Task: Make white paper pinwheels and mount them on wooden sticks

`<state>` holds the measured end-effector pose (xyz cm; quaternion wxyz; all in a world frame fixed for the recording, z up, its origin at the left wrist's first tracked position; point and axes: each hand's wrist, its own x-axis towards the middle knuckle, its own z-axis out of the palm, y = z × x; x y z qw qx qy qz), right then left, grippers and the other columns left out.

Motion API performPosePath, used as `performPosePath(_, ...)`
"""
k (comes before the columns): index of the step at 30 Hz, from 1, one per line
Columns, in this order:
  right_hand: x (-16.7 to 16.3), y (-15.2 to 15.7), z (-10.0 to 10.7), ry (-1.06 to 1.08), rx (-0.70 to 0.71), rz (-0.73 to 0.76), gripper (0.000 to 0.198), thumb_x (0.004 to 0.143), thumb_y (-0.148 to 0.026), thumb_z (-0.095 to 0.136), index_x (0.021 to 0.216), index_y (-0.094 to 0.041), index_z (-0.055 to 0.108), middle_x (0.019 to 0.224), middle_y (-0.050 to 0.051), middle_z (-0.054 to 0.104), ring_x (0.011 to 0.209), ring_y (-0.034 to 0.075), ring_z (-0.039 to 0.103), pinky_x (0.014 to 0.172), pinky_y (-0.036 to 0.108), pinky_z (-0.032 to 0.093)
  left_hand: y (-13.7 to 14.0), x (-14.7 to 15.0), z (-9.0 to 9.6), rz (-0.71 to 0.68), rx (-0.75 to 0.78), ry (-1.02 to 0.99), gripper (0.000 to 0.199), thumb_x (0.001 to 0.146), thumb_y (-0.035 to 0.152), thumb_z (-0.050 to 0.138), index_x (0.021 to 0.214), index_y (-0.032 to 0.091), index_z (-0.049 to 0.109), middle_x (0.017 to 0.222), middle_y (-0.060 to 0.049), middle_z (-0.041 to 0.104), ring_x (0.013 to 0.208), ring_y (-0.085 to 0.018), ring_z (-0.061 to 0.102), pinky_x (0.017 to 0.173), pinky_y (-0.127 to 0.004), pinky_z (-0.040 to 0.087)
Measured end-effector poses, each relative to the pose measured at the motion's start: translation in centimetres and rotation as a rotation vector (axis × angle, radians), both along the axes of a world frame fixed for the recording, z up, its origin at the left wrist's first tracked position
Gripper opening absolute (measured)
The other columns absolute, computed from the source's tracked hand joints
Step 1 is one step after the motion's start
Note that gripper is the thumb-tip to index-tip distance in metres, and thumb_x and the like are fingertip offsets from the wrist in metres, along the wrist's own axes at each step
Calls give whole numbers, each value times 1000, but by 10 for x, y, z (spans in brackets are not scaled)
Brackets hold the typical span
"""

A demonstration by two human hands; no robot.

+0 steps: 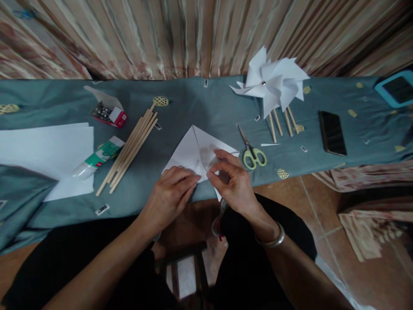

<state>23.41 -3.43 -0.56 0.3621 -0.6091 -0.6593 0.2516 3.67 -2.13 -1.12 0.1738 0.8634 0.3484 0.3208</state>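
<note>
A white square of paper (206,144) with cut or creased lines running toward its centre lies near the front edge of the cloth-covered table. My left hand (174,189) is closed on its near left side, fingertips close to the centre. With thumb and forefinger, my right hand (234,181) pinches a part of the same paper just right of the centre; its other fingers are raised. Both hands cover the near corner, and one pointed flap hangs past the table edge. Green-handled scissors (250,148) lie right of the paper, blades pointing away.
Left are wooden sticks (130,148), a green-and-white glue tube (100,157), a red box of metal pins (109,110) and white sheets (45,150). Finished paper pinwheels (274,82) on sticks lie at the back right, near a phone (332,132) and a blue-framed device (395,88).
</note>
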Motion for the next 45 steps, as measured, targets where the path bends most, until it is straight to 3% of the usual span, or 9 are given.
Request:
performPosePath(26,1,-2,5,-122,65,20,8,84,-19,60,83,-20,68,131,12,62,123,26,56,105,48,47,8,3,4,-16,-91,-6,21,94,18,54,108,18,69,95,-7,68,91,-19,61,80,-35,54)
performPosePath(34,-1,-5,5,-284,158,124,32,93,-16,42,115,-22,64,145,11,48,134,27,45,111,52,41,9,4,4,-15,-68,1,20,94,17,55,107,19,69,95,-6,68,90,-19,62,79,-35,55)
performPosePath(37,-1,-5,4,-319,130,156,36,91,-14,42,120,-21,63,150,11,42,139,29,40,113,51,38,9,4,4,-17,-67,1,20,93,16,55,107,18,69,94,-7,68,90,-19,62,79,-35,55)
performPosePath(42,-2,-5,4,-342,75,184,44,89,-15,44,125,-34,58,151,2,40,140,30,38,113,52,38,9,4,3,-16,-65,7,20,92,15,56,107,19,70,94,-6,68,90,-19,62,79,-34,54)
performPosePath(45,-3,-4,3,-348,80,186,41,89,-15,44,124,-31,58,150,4,42,140,32,38,111,53,39,10,4,3,-23,-55,10,19,92,14,56,106,16,69,93,-7,68,89,-19,62,79,-34,54)
